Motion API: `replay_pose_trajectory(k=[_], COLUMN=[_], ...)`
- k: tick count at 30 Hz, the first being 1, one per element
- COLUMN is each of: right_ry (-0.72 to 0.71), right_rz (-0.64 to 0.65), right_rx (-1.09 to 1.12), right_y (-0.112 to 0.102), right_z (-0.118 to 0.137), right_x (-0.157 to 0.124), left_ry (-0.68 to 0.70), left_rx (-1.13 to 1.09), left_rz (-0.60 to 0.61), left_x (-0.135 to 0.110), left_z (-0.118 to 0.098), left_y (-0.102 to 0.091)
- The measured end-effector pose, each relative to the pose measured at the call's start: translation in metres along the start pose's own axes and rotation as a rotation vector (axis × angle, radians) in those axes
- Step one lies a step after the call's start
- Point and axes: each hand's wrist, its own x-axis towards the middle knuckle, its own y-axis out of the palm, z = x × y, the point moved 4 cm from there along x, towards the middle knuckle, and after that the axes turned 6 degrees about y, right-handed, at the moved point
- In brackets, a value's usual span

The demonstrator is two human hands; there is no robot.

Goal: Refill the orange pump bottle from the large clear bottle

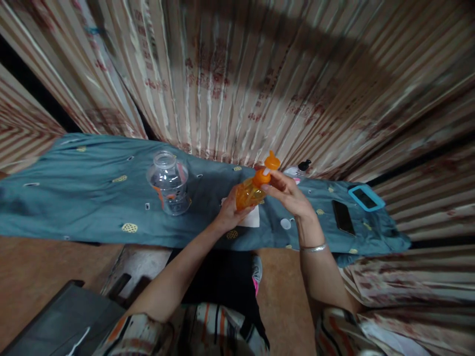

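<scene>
My left hand (232,213) is wrapped round the see-through orange body of a small bottle (245,197), held tilted above the table. At its neck, the thumb and fingers of my right hand (285,192) grip the orange cap (261,177). A flip lid (272,160) stands up from the cap, and a whitish piece shows between them. Partly hidden below the bottle is a white paper-like sheet (252,218). To the left, a large clear plastic jar (167,182) with an orange print stands upright, its mouth uncovered.
A teal cloth (100,207) with yellow prints covers the long table. On its right lie a white disc (285,224), a dark phone (343,217) and a blue-framed tablet (366,198). Behind my right hand is a black-topped bottle (304,166). Striped curtains (222,89) hang close behind.
</scene>
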Motion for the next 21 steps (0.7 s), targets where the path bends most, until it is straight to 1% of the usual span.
replay_pose_trajectory(k=[3, 7, 9, 13, 15, 16, 17, 21], right_ry=[0.016, -0.023, -0.049, -0.078, -0.089, -0.095, -0.100, -0.094], right_rz=[0.035, 0.004, -0.053, -0.232, -0.297, -0.301, -0.278, -0.094], right_rx=[-0.035, -0.097, -0.133, -0.205, -0.233, -0.218, -0.175, 0.048], right_y=[-0.006, -0.003, 0.001, 0.008, 0.008, 0.007, 0.007, 0.006], right_z=[0.003, 0.004, 0.004, 0.000, 0.000, 0.001, 0.002, 0.006], right_x=[0.003, 0.003, 0.001, -0.006, -0.008, -0.008, -0.007, -0.003], left_ry=[0.023, 0.017, 0.008, -0.012, -0.030, -0.040, -0.048, -0.057], left_rx=[0.021, 0.013, 0.008, 0.007, 0.023, 0.029, 0.033, 0.037], left_rz=[-0.010, -0.009, -0.014, -0.045, -0.057, -0.059, -0.058, -0.059], left_x=[0.001, 0.002, 0.002, 0.003, 0.003, 0.004, 0.004, 0.004], left_z=[0.002, 0.006, 0.007, 0.007, 0.006, 0.006, 0.006, 0.004], left_y=[-0.001, -0.002, -0.001, -0.001, -0.002, -0.002, -0.002, -0.004])
